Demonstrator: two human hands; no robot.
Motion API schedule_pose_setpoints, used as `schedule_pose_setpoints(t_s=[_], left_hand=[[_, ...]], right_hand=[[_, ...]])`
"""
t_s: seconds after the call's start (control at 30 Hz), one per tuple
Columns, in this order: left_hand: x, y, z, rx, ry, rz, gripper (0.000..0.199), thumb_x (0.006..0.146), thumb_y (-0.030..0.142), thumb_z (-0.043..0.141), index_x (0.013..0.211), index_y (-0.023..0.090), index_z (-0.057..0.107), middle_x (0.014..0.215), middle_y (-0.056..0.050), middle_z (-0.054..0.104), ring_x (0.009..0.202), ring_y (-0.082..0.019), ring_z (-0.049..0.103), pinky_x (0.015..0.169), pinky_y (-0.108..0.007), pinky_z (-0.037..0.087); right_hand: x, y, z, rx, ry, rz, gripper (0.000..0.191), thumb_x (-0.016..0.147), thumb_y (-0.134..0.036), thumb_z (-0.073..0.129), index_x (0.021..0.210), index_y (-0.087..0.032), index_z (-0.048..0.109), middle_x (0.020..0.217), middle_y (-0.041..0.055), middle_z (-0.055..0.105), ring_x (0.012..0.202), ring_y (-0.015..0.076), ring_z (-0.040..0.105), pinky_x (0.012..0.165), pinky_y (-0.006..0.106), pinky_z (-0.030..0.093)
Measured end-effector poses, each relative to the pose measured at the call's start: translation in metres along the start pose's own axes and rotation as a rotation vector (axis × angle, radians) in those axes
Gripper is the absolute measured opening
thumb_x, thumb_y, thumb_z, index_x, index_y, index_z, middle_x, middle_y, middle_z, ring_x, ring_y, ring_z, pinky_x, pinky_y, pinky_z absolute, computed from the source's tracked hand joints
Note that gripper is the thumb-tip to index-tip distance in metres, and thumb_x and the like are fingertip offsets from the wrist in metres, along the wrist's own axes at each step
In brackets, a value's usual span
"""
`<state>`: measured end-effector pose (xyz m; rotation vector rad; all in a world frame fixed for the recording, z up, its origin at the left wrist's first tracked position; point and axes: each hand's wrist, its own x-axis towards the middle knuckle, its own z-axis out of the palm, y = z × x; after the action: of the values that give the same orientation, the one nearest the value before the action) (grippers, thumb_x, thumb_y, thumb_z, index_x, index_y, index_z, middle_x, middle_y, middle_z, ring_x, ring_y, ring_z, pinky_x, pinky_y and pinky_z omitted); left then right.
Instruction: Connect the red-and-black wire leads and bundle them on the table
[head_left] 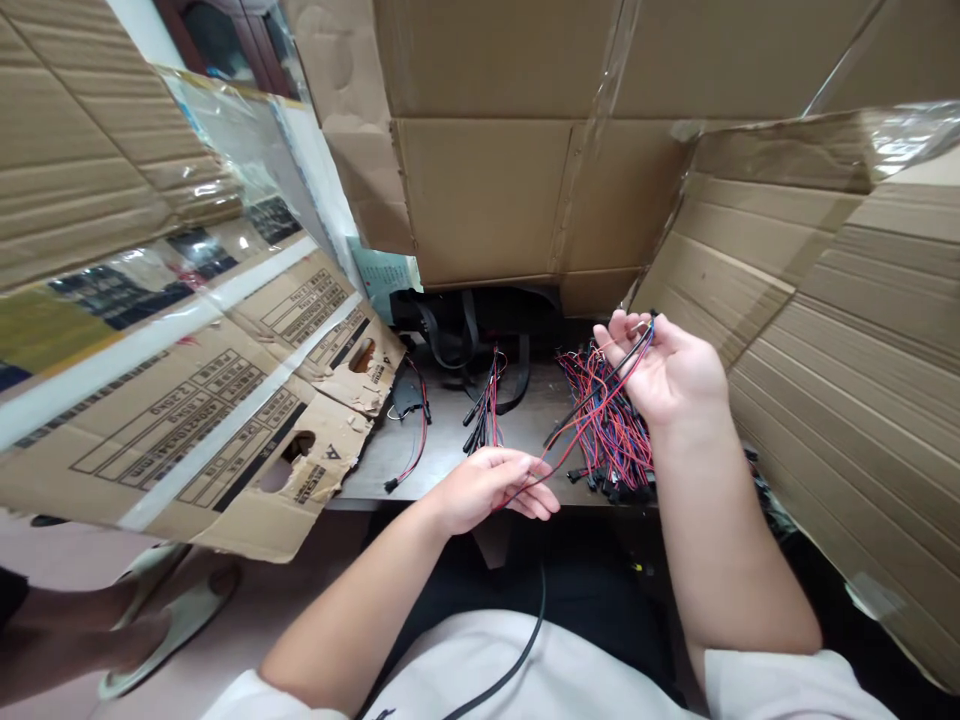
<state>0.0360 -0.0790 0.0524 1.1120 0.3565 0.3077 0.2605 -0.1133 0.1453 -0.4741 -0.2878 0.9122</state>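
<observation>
A red and black wire lead [592, 412] stretches between my two hands above the table's front part. My right hand [664, 370] is raised, palm up, with the lead's upper end held at its fingertips. Lower and to the left, my left hand [499, 487] has the lead's lower part between thumb and fingers. Behind the lead lies a large pile of red, blue and black wires [611, 430] with black connectors. A smaller bundle of wires with black plugs [486, 410] rests at the middle, and a single lead [421, 440] lies left of it.
Cardboard walls [487, 200] enclose the dark table [450, 470] at the back and both sides. A black bag [480, 315] with straps sits at the back. Another person's sandalled foot [169, 635] is at lower left. A black cable [517, 660] crosses my shirt.
</observation>
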Motion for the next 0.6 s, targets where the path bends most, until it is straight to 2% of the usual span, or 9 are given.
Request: schedule_pose_setpoints(t_s=[0.1, 0.17, 0.3, 0.5, 0.6], left_hand=[[-0.003, 0.005, -0.004, 0.027, -0.036, 0.024, 0.044, 0.077, 0.047, 0.071, 0.092, 0.006, 0.067, 0.084, -0.02, 0.074, 0.077, -0.027, 0.072, 0.077, -0.037, 0.051], [-0.003, 0.009, -0.006, 0.038, -0.033, 0.045, 0.042, 0.078, 0.045, 0.071, 0.091, 0.006, 0.068, 0.083, -0.019, 0.075, 0.079, -0.026, 0.072, 0.08, -0.035, 0.049], [0.0, 0.011, -0.007, -0.055, -0.033, 0.004, 0.041, 0.077, 0.043, 0.07, 0.094, 0.006, 0.068, 0.076, -0.017, 0.074, 0.072, -0.025, 0.072, 0.075, -0.035, 0.051], [0.008, 0.005, -0.004, -0.198, 0.035, -0.004, 0.034, 0.074, 0.038, 0.071, 0.09, 0.008, 0.069, 0.068, -0.011, 0.071, 0.064, -0.022, 0.069, 0.071, -0.035, 0.052], [0.011, 0.001, 0.001, -0.221, 0.089, 0.003, 0.035, 0.068, 0.037, 0.075, 0.087, 0.009, 0.069, 0.063, -0.009, 0.07, 0.06, -0.021, 0.068, 0.068, -0.034, 0.052]], right_hand=[[0.015, -0.005, -0.002, -0.042, -0.04, -0.026, 0.033, 0.1, -0.017, 0.03, 0.074, -0.017, 0.051, 0.068, 0.0, 0.061, 0.075, 0.0135, 0.069, 0.089, 0.045, 0.057], [0.021, -0.005, -0.003, -0.058, -0.017, -0.021, 0.035, 0.1, -0.018, 0.028, 0.073, -0.017, 0.05, 0.067, -0.0001, 0.06, 0.074, 0.0131, 0.068, 0.088, 0.044, 0.057], [0.03, -0.001, -0.006, -0.07, 0.015, -0.004, 0.035, 0.101, -0.019, 0.03, 0.071, -0.017, 0.049, 0.067, -0.0007, 0.059, 0.071, 0.0119, 0.067, 0.086, 0.041, 0.057], [0.038, 0.001, -0.015, -0.125, 0.028, 0.011, 0.037, 0.102, -0.018, 0.028, 0.07, -0.017, 0.048, 0.064, -0.0023, 0.056, 0.063, 0.0102, 0.064, 0.082, 0.04, 0.058], [0.041, 0.0, -0.016, -0.143, 0.03, 0.016, 0.036, 0.102, -0.019, 0.029, 0.071, -0.017, 0.048, 0.061, -0.0049, 0.052, 0.051, 0.0062, 0.055, 0.076, 0.033, 0.059]])
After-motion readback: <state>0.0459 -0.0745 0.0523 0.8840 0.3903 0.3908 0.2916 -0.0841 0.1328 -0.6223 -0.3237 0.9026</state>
